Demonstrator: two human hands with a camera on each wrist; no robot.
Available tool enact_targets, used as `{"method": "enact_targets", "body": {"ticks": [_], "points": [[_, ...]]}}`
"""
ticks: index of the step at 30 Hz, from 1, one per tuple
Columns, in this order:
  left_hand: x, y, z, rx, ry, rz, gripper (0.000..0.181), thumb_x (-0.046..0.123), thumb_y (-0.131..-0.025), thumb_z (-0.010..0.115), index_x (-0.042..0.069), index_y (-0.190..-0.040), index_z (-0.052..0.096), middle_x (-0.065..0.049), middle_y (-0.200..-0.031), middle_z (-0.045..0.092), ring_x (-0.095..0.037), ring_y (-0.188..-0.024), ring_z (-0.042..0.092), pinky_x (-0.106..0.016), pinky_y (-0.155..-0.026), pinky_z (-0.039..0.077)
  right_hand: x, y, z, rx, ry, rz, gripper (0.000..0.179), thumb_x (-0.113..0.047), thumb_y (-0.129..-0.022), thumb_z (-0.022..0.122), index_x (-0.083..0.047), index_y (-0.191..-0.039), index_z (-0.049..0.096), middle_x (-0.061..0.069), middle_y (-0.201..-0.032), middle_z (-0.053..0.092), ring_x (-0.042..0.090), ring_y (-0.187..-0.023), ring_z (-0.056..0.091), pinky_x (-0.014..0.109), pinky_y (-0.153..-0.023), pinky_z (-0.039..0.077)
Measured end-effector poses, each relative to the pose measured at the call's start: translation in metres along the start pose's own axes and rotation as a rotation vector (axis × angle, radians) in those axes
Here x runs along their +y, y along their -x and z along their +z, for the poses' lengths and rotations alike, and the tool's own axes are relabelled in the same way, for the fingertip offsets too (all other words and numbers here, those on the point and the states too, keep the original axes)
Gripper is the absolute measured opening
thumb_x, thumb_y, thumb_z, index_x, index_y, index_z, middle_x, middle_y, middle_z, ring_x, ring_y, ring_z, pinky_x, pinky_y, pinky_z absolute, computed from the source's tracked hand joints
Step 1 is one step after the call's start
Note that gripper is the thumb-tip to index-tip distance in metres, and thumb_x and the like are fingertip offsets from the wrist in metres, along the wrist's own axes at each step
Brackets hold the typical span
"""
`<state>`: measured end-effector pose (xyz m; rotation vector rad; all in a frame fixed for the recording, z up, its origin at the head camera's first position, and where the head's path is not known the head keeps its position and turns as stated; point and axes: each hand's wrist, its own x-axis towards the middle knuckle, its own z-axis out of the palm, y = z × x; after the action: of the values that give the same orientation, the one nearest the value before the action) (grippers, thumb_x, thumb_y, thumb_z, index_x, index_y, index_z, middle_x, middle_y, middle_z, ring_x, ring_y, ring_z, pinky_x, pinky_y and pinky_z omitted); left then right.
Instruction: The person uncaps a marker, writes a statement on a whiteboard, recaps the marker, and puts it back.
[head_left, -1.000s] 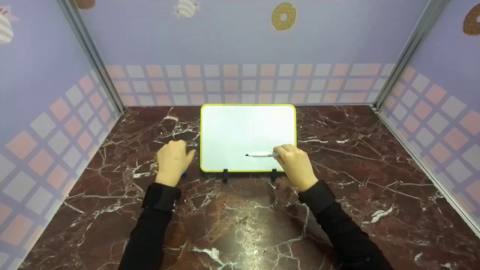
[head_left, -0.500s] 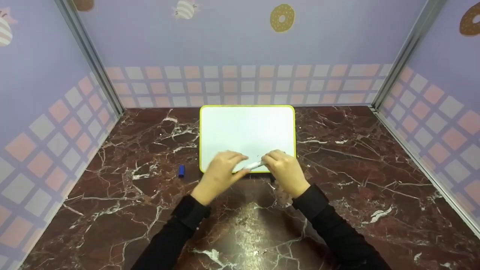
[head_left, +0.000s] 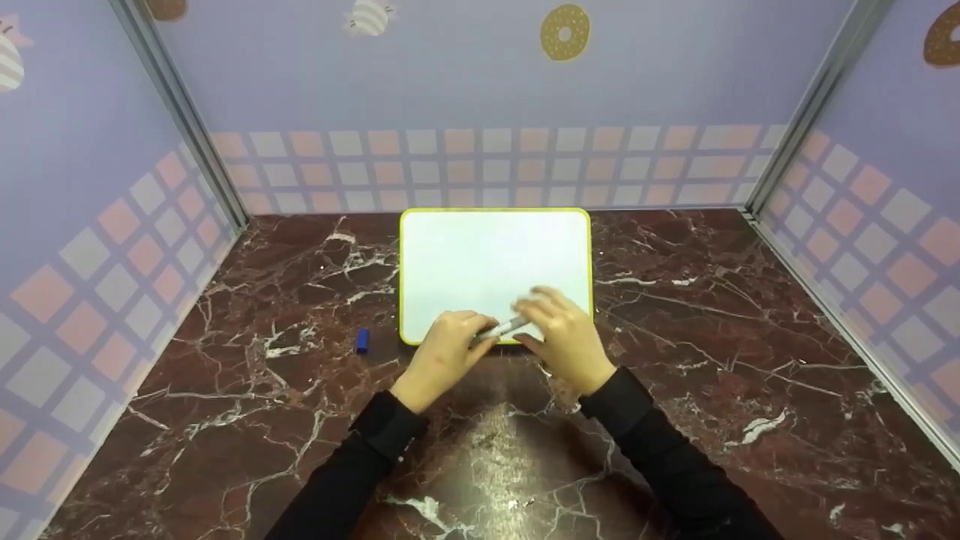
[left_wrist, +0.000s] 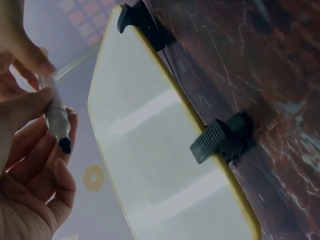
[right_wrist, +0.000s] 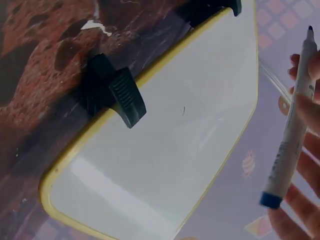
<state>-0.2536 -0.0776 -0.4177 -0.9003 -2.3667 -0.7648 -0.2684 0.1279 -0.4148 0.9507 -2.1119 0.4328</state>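
Observation:
A white marker (head_left: 510, 326) with a blue end is held aslant in front of the whiteboard (head_left: 487, 255). My left hand (head_left: 439, 356) pinches it between thumb and fingers near its uncapped dark tip (left_wrist: 65, 145). Around the other end, my right hand (head_left: 570, 341) has its fingers spread and loosely bent, with the thumb apart from the barrel in the head view. In the right wrist view the blue end (right_wrist: 270, 200) shows beside the fingertips. The blue cap (head_left: 363, 341) lies on the table, left of the board. A short dark stroke (right_wrist: 183, 110) is on the board's white face.
The yellow-rimmed board leans back on black clip feet (left_wrist: 215, 141), one of them also close up in the right wrist view. The dark red marbled table (head_left: 225, 435) reaches back to patterned walls (head_left: 480, 82) on three sides.
My left hand has come from beside the blue cap to the marker and now pinches it. My right hand, which held the marker over the board, has loosened its fingers; the marker has turned aslant.

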Motion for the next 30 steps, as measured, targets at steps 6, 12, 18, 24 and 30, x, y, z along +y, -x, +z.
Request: {"method": "enact_targets", "body": {"ticks": [6, 12, 18, 24, 30], "points": [[-0.003, -0.001, -0.006, 0.108, -0.001, -0.042, 0.018, 0.014, -0.088, 0.074, 0.002, -0.102, 0.074, -0.009, -0.091, 0.075, -0.022, -0.081, 0.07, -0.036, -0.078, 0.06, 0.009, -0.005, 0.0, 0.062, -0.328, 0.344, 0.075, -0.023, -0.074, 0.088, -0.002, -0.138, 0.055, 0.02, -0.125, 0.064, 0.034, -0.116, 0.058, 0.048, -0.103, 0.053], [-0.001, -0.002, -0.007, 0.175, -0.013, -0.028, 0.022, 0.015, -0.089, 0.074, 0.003, -0.108, 0.073, -0.008, -0.095, 0.075, -0.02, -0.086, 0.07, -0.037, -0.082, 0.059, 0.003, -0.01, 0.01, -0.008, -0.847, 0.61, 0.055, -0.007, -0.084, 0.078, 0.007, -0.133, 0.057, 0.024, -0.136, 0.057, 0.026, -0.109, 0.059, 0.044, -0.096, 0.058], [-0.002, -0.003, -0.007, 0.172, -0.007, -0.025, 0.022, 0.017, -0.089, 0.074, 0.003, -0.106, 0.073, -0.009, -0.094, 0.075, -0.022, -0.085, 0.07, -0.039, -0.082, 0.059, -0.011, -0.015, 0.021, -0.001, -1.153, 0.773, 0.029, 0.0, -0.092, 0.066, 0.01, -0.119, 0.066, 0.026, -0.12, 0.066, 0.015, -0.098, 0.063, 0.025, -0.084, 0.055], [-0.018, -0.01, -0.019, 0.158, 0.038, -0.124, 0.031, 0.022, -0.091, 0.071, -0.001, -0.111, 0.07, -0.015, -0.104, 0.074, -0.028, -0.096, 0.071, -0.041, -0.092, 0.059, -0.011, -0.029, 0.033, 0.166, -1.304, 0.845, 0.012, 0.005, -0.092, 0.063, 0.006, -0.102, 0.07, 0.002, -0.085, 0.072, 0.012, -0.074, 0.065, 0.022, -0.07, 0.056], [-0.054, -0.017, -0.035, 0.242, 0.001, -0.343, 0.033, 0.008, -0.096, 0.06, -0.001, -0.127, 0.062, -0.02, -0.133, 0.061, -0.035, -0.128, 0.055, -0.043, -0.115, 0.044, -0.007, -0.052, 0.05, 0.271, -1.309, 0.746, 0.002, 0.006, -0.092, 0.062, 0.006, -0.092, 0.06, 0.008, -0.085, 0.069, 0.013, -0.072, 0.07, 0.027, -0.075, 0.063]]}}
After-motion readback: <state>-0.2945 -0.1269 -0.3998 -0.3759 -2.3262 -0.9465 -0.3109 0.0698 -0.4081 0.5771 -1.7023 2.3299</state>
